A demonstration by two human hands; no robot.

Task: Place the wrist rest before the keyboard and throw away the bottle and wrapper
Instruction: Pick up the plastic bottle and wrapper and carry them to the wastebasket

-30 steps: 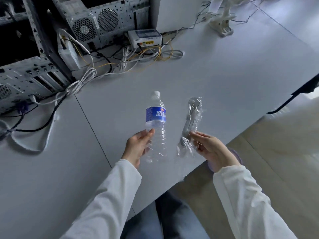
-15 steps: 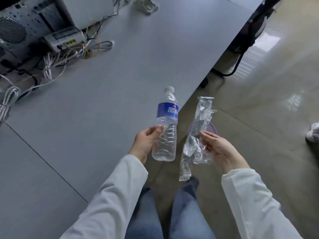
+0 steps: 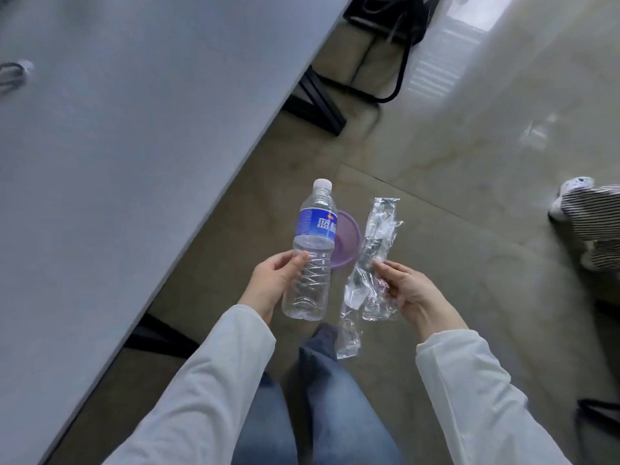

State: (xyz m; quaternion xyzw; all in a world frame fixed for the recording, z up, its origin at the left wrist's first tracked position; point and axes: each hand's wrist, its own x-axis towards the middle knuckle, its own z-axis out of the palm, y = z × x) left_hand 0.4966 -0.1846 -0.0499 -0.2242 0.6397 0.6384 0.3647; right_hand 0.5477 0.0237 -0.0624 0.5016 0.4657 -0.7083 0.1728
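Item: bottle [image 3: 312,253] and wrapper [image 3: 367,273], carried for disposal.
Left hand [image 3: 271,283] grips bottle upright; right hand [image 3: 407,290] pinches wrapper; both held above purple bin [image 3: 347,241], likely the drop point.

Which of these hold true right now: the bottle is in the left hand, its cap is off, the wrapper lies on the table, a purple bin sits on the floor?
1. The left hand holds the bottle. True.
2. The bottle's cap is off. False: a white cap is on it.
3. The wrapper lies on the table. False: the right hand holds it over the floor.
4. A purple bin sits on the floor behind the bottle. True.
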